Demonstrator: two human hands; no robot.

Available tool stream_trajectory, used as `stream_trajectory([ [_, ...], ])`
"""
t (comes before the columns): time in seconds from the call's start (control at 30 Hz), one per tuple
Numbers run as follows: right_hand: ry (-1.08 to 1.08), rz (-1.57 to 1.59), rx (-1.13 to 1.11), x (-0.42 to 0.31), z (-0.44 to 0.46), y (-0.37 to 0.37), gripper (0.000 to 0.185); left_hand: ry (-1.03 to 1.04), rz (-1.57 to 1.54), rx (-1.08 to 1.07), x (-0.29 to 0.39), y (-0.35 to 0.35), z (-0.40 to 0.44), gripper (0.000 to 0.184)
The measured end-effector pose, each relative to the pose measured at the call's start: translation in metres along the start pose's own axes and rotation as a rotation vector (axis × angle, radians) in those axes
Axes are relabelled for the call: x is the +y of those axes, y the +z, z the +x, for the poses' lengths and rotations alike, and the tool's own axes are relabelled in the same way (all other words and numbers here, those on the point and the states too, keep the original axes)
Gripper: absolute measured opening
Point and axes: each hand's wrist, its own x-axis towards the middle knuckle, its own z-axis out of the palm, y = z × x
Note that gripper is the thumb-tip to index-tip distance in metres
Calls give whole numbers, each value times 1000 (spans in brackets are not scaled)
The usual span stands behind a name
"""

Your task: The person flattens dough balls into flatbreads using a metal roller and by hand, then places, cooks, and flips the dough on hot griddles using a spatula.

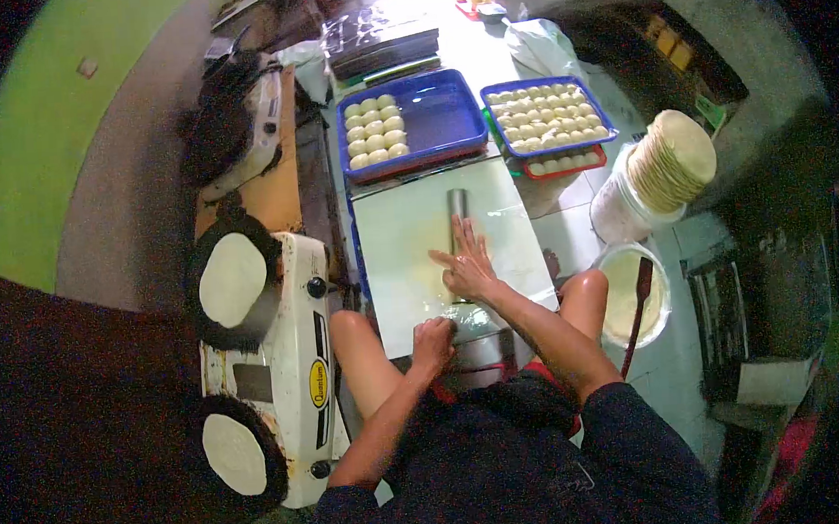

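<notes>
In the head view a metal rolling pin (457,203) lies lengthwise on a pale, shiny board (394,225) in front of me. My right hand (469,269) rests over the pin, fingers stretched out and spread, covering its middle. Close to the board's near edge is my left hand (433,344), its fingers curled in; whatever they may hold is hidden. Behind the board, a blue tray (445,118) has rows of round dough balls (375,131) along its left side.
To my left, a two-burner gas stove (297,363) carries two dark pans with flat dough rounds (233,279). At right stand another dough-ball tray (549,115), a stack of flatbreads (675,158) on a white bucket, and a tub (664,316) with a dark long-handled tool (641,298).
</notes>
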Motion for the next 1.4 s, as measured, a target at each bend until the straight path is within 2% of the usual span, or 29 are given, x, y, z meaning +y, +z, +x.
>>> stream_trajectory([
  [0.03,2,-5,52,5,3,4,63,16,-33,30,1,-3,0,29],
  [0.07,-14,17,49,13,5,7,66,29,-66,58,3,-6,0,28],
  [0.13,-51,65,44,22,14,5,73,5,-81,-14,1,-6,0,24],
  [0.17,-46,-124,121,20,14,8,73,-10,-87,-44,-1,-6,4,23],
  [0.27,-132,-177,171,30,31,14,73,15,-166,30,9,-17,2,19],
  [0.3,-176,-191,272,31,36,14,66,34,-178,45,4,-13,4,18],
  [0.4,-260,-126,386,39,60,22,60,54,-108,55,1,-7,6,17],
  [0.43,-265,-147,396,40,70,27,55,21,-162,-78,1,-17,10,17],
  [0.5,-285,-109,404,40,104,36,57,40,-185,-50,10,-33,13,12],
  [0.57,-231,-24,392,43,133,38,62,153,-134,21,11,-37,32,21],
  [0.63,-198,0,613,50,135,-2,65,300,-20,89,-4,-36,66,38],
  [0.67,-180,8,714,52,125,-29,66,305,90,25,-15,-31,88,50],
  [0.73,-26,-87,819,90,76,-78,65,286,313,-186,-19,-31,129,70],
  [0.77,67,286,779,141,49,-75,58,285,298,-180,-27,-26,148,72],
  [0.83,167,77,913,211,-46,-89,55,202,265,-97,-36,-36,188,73],
  [0.87,409,-34,833,249,-103,-82,61,164,232,-33,-43,-32,198,73],
  [0.9,584,-101,650,250,-159,-99,69,166,264,-45,-40,-25,193,73],
  [0.93,738,-58,608,274,-218,-76,79,166,297,-55,-33,-19,188,73],
  [0.97,1061,-100,500,292,-276,-47,89,171,337,-54,-26,-20,191,73],
  [1.0,1168,-117,490,316,-338,-8,102,168,357,-68,-21,-24,192,72],
  [1.07,1353,118,417,285,-383,6,109,166,394,-119,-14,-23,176,71],
  [1.13,1372,193,465,275,-400,23,111,132,383,3,-14,-16,190,70],
  [1.17,1357,157,445,291,-410,44,110,116,377,78,-10,-14,199,69],
  [1.2,1396,140,458,285,-405,46,99,150,372,41,-1,-9,193,69],
  [1.27,1211,34,522,283,-408,50,73,220,376,-26,10,-2,172,68],
  [1.37,1253,136,491,261,-395,11,49,242,357,-132,0,-10,120,69],
  [1.4,1139,76,537,249,-388,-4,46,229,355,-183,-3,-20,102,69],
])
